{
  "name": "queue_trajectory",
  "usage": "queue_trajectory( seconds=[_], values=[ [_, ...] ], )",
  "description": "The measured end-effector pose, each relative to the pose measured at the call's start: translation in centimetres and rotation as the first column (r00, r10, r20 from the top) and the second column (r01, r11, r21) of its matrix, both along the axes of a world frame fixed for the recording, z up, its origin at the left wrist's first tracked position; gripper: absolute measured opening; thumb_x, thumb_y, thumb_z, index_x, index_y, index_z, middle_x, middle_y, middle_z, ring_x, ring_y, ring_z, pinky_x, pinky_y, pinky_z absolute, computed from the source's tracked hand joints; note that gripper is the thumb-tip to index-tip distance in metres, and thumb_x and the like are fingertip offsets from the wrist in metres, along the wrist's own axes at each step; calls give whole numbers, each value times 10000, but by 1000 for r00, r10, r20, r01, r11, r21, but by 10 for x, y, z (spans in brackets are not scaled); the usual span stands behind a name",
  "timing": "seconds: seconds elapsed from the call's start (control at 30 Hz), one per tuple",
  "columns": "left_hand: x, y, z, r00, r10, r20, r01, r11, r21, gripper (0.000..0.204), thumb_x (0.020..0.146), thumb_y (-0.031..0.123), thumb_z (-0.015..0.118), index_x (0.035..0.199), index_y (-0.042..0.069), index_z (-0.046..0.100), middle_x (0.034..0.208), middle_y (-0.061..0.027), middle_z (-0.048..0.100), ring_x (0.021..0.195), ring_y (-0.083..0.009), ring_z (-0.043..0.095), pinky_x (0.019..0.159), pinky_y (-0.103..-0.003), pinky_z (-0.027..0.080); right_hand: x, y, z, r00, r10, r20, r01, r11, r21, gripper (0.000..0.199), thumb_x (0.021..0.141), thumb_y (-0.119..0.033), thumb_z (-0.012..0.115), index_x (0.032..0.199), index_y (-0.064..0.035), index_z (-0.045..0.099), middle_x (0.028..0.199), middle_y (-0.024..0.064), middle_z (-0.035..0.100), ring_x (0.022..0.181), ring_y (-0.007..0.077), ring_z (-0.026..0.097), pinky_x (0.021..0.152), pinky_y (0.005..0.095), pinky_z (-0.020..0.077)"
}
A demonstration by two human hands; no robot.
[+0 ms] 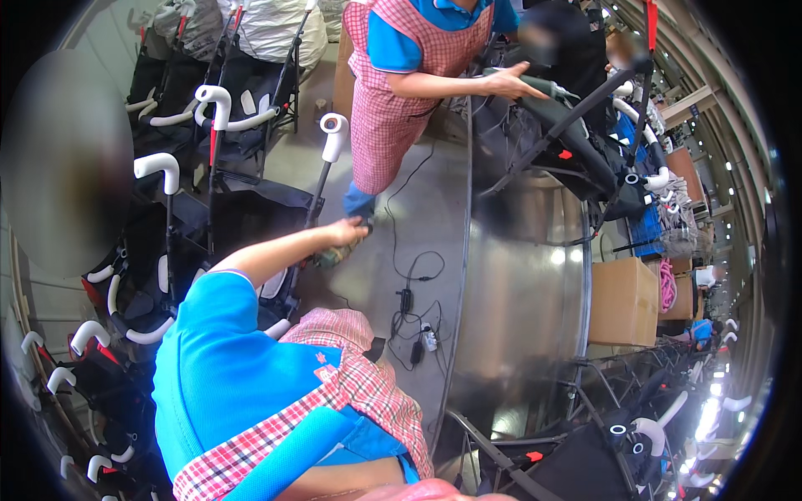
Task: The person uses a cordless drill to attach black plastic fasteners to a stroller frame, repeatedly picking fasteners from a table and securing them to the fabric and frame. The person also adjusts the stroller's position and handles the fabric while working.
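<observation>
My left arm stretches forward, and my left hand (347,230) is beside the upright pole of a folding stroller with a white foam handle (334,138). Its fingers look bunched together at a small dark thing that I cannot make out. Right behind the hand is the camouflage shoe (341,253) of a co-worker. My right hand does not show. Black fabric of the stroller (251,219) spreads to the left of my arm. Across from me, the co-worker in a pink checked apron (388,129) holds a hand out over another black stroller (568,150) on the metal bench.
The shiny metal bench (522,292) runs along the right. Black cables with an adapter (405,301) lie on the floor between me and the bench. A cardboard box (622,301) stands beyond it. More strollers crowd the left, and white sacks (284,37) are behind.
</observation>
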State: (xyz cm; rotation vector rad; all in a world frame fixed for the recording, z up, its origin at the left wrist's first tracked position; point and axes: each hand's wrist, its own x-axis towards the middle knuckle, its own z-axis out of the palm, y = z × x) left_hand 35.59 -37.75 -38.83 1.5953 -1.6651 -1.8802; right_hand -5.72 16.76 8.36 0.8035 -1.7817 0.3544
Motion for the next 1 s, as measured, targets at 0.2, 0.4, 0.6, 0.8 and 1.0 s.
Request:
queue_trajectory(
  seconds=[0.2,0.4,0.6,0.8,1.0],
  values=[
    [-14,98,9,961,-275,41,257,934,248,675,928,384,573,1483,112,301,776,-113,597,512,-226,609,456,-361,520,5,15,2,999,-10,-37,11,1000,15,204,882,-78,644,1024,67,633,932,181,697,823,243,683,703,347,518],
    [-25,134,-38,856,-517,6,516,854,65,598,891,430,591,1319,30,474,911,-70,639,816,-171,590,760,-329,479,4,45,17,991,-49,-128,58,995,75,201,887,-71,637,1033,68,634,942,181,701,836,242,690,710,343,521],
    [-82,196,66,853,-506,-128,520,803,291,677,941,309,574,1510,157,241,761,-52,539,552,-168,552,455,-324,457,19,54,18,920,-389,-53,389,886,254,200,891,-63,629,1042,69,636,953,181,705,849,241,697,716,338,525],
    [-118,273,53,819,-537,-201,574,758,309,702,927,354,593,1509,168,248,795,-96,600,553,-190,579,469,-338,479,60,112,7,956,126,266,-155,983,94,217,882,-13,626,1098,-2,646,1012,120,707,927,225,692,824,302,517],
    [-134,346,81,724,-663,-188,670,614,417,623,947,368,551,1487,184,302,886,-85,620,605,-157,580,511,-318,490,83,278,-36,954,-197,-227,90,908,-410,180,968,-105,531,1037,16,646,896,105,695,751,186,649,693,302,517]
  ],
)
